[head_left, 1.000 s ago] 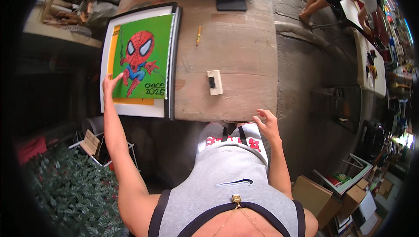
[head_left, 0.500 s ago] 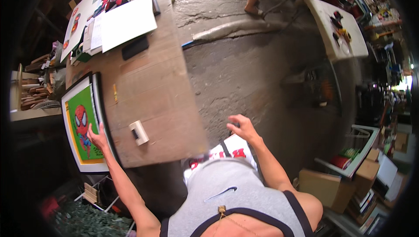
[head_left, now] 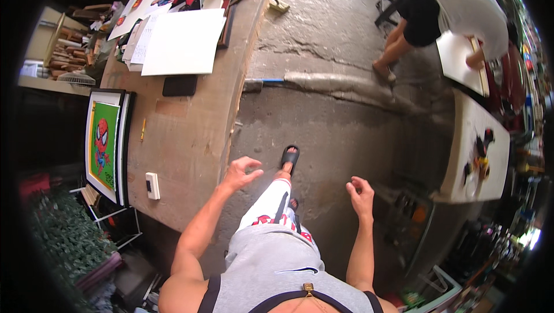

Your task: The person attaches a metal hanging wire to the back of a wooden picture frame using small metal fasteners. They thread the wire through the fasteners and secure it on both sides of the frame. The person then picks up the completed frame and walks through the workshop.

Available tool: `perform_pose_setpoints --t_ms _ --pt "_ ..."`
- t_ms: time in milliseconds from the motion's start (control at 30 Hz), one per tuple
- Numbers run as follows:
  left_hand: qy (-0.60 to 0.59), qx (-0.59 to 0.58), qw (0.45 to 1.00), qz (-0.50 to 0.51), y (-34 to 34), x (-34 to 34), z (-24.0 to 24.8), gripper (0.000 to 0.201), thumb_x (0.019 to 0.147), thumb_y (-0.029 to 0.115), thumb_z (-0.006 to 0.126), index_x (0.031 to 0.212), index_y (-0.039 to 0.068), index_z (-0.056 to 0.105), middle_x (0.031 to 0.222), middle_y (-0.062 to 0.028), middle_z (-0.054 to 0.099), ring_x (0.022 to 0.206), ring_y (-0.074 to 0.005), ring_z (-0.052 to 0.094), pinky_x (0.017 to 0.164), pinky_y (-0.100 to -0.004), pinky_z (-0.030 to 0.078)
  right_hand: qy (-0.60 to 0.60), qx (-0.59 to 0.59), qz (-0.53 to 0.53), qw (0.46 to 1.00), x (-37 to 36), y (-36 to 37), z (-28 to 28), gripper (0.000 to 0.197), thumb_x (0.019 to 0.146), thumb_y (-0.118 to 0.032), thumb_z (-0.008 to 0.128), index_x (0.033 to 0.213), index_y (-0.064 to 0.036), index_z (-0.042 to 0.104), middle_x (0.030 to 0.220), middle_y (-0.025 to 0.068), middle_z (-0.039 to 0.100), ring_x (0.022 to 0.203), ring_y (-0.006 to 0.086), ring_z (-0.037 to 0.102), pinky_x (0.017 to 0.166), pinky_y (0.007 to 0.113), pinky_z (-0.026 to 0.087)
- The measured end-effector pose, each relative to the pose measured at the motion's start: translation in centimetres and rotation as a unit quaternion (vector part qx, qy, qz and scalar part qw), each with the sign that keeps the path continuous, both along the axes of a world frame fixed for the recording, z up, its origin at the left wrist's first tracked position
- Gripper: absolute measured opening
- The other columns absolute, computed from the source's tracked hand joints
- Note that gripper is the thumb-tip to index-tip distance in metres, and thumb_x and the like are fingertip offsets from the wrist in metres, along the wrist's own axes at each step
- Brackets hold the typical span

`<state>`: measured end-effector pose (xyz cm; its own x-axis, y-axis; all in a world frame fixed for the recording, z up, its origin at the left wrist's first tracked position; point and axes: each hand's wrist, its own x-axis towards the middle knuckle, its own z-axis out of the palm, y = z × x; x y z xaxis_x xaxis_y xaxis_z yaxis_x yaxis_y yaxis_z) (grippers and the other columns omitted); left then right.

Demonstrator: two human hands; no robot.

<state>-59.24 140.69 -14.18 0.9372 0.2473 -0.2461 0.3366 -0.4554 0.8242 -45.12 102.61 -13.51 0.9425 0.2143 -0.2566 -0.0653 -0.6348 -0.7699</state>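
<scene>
Head view shows my two hands both empty with fingers loosely spread: my left hand [head_left: 241,171] hangs just past the edge of the desk [head_left: 190,134], my right hand [head_left: 360,195] over the concrete floor [head_left: 340,82]. On the desk lie one framed picture [head_left: 105,144] at the far left edge, well apart from my left hand, one small white box [head_left: 152,185], one yellow pencil [head_left: 143,129] and one large white sheet [head_left: 183,42]. A second ago my left hand rested on that picture; now it has come off it.

A framed green picture [head_left: 104,144] is laid on the brown surface [head_left: 190,122], white sheets [head_left: 183,42] are placed further along, and another person [head_left: 444,16] is seen at a white table [head_left: 476,140].
</scene>
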Motion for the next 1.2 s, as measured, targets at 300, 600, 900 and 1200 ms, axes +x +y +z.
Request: perform_pose_setpoints --t_ms 300,600,900,1200 --pt "0.12 0.135 0.945 -0.273 0.0 32.9 -4.6 0.047 0.079 0.036 0.07 0.116 0.008 0.063 0.108 -0.0143 0.065 0.102 -0.0307 0.062 0.09 -0.0412 0.048 0.278 0.009 -0.162 0.947 16.4 -1.3 -10.0 0.024 0.085 -0.022 0.068 0.099 -0.0017 0.067 0.076 0.0026 0.063 0.065 0.0111 0.058 0.055 0.026 0.046" --pt "0.098 0.041 0.986 -0.128 9.7 64.4 -4.4 0.049 0.081 0.042 0.067 0.116 0.008 0.062 0.111 -0.0159 0.064 0.107 -0.0307 0.061 0.091 -0.0408 0.048 0.497 -0.043 -0.309 0.81 39.2 -0.2 -16.5 0.023 0.083 -0.022 0.07 0.099 -0.0063 0.065 0.071 0.0015 0.06 0.057 0.0118 0.054 0.043 0.029 0.04" --pt "0.107 0.022 0.994 -0.022 23.5 86.4 -0.1 0.044 0.08 0.038 0.069 0.112 0.009 0.065 0.104 -0.0153 0.066 0.098 -0.0303 0.064 0.085 -0.04 0.05 0.266 0.154 0.0 0.952 92.7 33.6 -12.8 0.026 0.088 -0.028 0.064 0.105 -0.0083 0.066 0.073 -0.0004 0.061 0.064 0.009 0.056 0.05 0.025 0.04" --pt "-0.167 0.031 0.937 0.307 42.1 116.3 2.1 0.028 0.081 0.026 0.07 0.1 0.006 0.068 0.084 -0.0097 0.067 0.079 -0.0231 0.066 0.072 -0.0337 0.052 0.157 0.058 0.176 0.97 129.2 56.6 -15.9 0.027 0.087 -0.026 0.065 0.106 -0.0064 0.066 0.076 0.0006 0.063 0.062 0.0093 0.057 0.05 0.023 0.04"
